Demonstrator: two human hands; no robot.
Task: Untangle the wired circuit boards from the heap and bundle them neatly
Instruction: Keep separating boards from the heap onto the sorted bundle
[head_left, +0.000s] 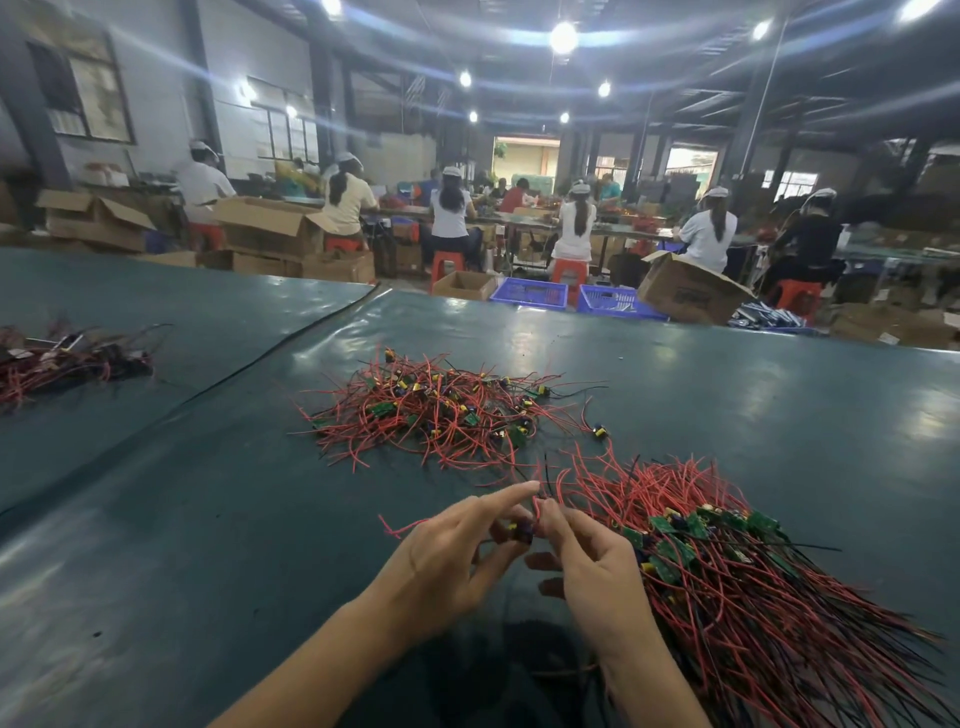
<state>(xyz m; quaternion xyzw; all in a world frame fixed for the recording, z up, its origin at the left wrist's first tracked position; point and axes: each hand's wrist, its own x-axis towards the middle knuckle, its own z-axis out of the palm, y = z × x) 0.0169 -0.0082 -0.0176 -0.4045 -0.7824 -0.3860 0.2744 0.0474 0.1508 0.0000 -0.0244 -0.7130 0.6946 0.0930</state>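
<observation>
Three piles of red-wired parts lie on the dark green tabletop (208, 519). At the far left edge sits a small dark pile (67, 358) of red and black wires, well apart from the others, with a dark seam (249, 364) in the cover running diagonally between it and the middle. Near the centre lies the heap (447, 410), a loose tangle of red wires with small green boards and yellow and blue parts showing through, its loose ends sticking out on all sides. Nearer the camera than the heap, the left hand (447, 561) is raised over the tabletop, its index finger (511, 493) stretched out straight while the thumb and the other fingers curl in to grip a small wired board (522, 532) with a yellow and a blue part. Just beside it, the right hand (592, 566) meets the left, its thumb and forefinger pinching a red wire (537, 506) that rises from that board; its remaining fingers are curled loosely beneath. Touching the right hand's outer side lies the bundle (727, 582), a far larger sheaf whose wires run roughly the same way, green boards gathered near its upper middle and the red and black ends fanning toward the lower right corner.
</observation>
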